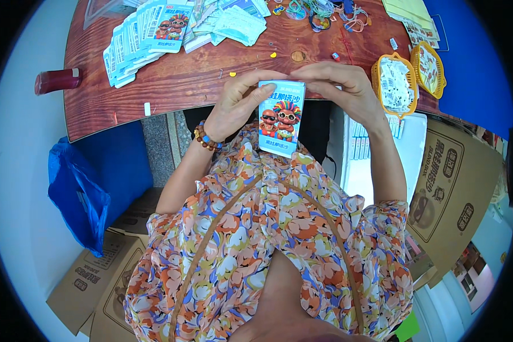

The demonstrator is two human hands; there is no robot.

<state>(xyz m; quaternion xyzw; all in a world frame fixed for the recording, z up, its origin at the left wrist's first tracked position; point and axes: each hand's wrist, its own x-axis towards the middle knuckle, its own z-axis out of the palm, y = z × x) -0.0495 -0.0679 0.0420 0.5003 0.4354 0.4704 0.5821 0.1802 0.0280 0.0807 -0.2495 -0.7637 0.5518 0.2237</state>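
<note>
A small light-blue box (281, 122) with two cartoon figures on its front stands upright before my chest, at the table's near edge. My left hand (240, 100) grips its upper left side, thumb across the front and fingers behind. Curved over the top right corner is my right hand (345, 91), its fingertips pinching at the top edge. What those fingertips touch behind the box is hidden. On the table beyond my left hand, a fanned stack of flat light-blue cartons (132, 43) lies with a similar box (171, 27) on top.
Yellow baskets hold small white packets (394, 85) and printed pieces (430, 67) at the right. Coloured cords (319, 14) and loose cards (236, 24) lie at the back. A dark red cylinder (58, 81) sits at the left edge. Below are a white bin (413, 139), cardboard boxes (456, 171) and a blue bag (80, 194).
</note>
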